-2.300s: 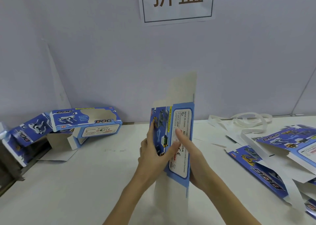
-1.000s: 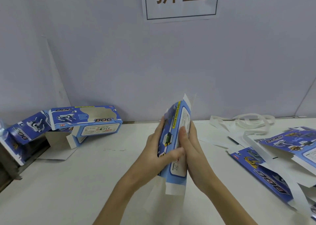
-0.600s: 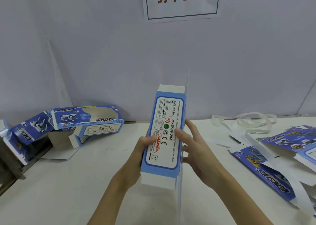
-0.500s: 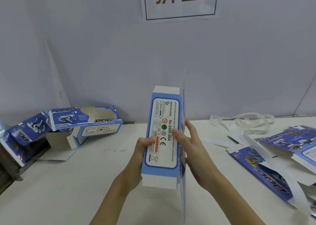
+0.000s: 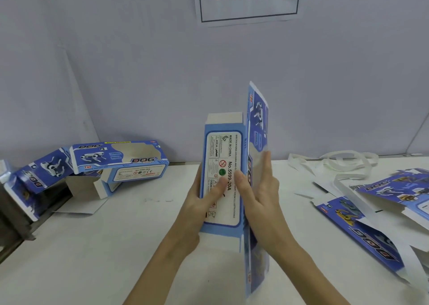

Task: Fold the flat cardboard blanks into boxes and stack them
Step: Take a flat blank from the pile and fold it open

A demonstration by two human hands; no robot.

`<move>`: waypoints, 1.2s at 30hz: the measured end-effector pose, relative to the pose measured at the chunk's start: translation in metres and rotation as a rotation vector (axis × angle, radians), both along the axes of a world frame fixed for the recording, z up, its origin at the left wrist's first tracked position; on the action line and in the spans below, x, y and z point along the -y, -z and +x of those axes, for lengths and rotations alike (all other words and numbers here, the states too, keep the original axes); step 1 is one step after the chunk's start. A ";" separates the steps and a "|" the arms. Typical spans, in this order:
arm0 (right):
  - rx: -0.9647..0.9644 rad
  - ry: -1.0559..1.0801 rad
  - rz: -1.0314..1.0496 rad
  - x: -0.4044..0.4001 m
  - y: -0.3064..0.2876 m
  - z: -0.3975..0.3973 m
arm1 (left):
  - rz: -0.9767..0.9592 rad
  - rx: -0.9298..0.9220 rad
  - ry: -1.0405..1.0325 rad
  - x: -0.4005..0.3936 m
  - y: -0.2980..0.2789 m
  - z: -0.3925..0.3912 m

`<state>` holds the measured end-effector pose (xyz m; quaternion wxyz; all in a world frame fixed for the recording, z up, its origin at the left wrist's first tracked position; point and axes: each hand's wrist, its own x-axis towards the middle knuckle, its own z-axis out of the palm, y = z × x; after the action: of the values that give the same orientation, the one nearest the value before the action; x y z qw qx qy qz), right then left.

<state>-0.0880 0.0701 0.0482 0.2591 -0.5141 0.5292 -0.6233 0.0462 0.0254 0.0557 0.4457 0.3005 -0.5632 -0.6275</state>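
I hold a blue and white cardboard box blank (image 5: 226,151) upright above the table's middle, its label panel facing me. My left hand (image 5: 199,202) grips the left edge, thumb across the label. My right hand (image 5: 260,195) holds the right side, thumb on the label panel and straight fingers against a long front panel (image 5: 256,123) that stands edge-on to the right. A folded box (image 5: 120,159) lies at the back left, with another opened box (image 5: 39,172) beside it. Flat blanks (image 5: 362,230) lie in a pile at the right.
White paper strips (image 5: 336,163) curl at the back right by the wall. A dark gap runs along the table's left edge (image 5: 21,218). A paper sign (image 5: 248,0) hangs on the grey wall. The white table (image 5: 97,246) stretches under my arms.
The blank went from pressed flat between my hands to opened, label panel facing me. Since half a second ago the long front panel has swung outward to the right, showing its printed face.
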 end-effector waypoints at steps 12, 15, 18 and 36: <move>0.467 -0.466 0.186 -0.003 -0.001 -0.033 | 0.108 -0.116 0.237 0.016 0.006 0.008; 0.336 -0.357 0.092 -0.001 0.002 -0.037 | -0.002 -0.007 -0.049 0.024 0.013 0.009; 0.153 -0.344 0.074 0.002 0.003 -0.037 | -0.197 -0.039 -0.109 0.019 0.011 0.011; 0.015 -0.285 -0.111 -0.006 -0.014 -0.035 | -0.418 -0.088 -0.126 0.003 -0.014 0.019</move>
<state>-0.1229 0.0761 0.0625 0.3202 -0.5928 0.4135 -0.6124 0.0650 0.0223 0.0699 0.5607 0.2084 -0.6412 -0.4807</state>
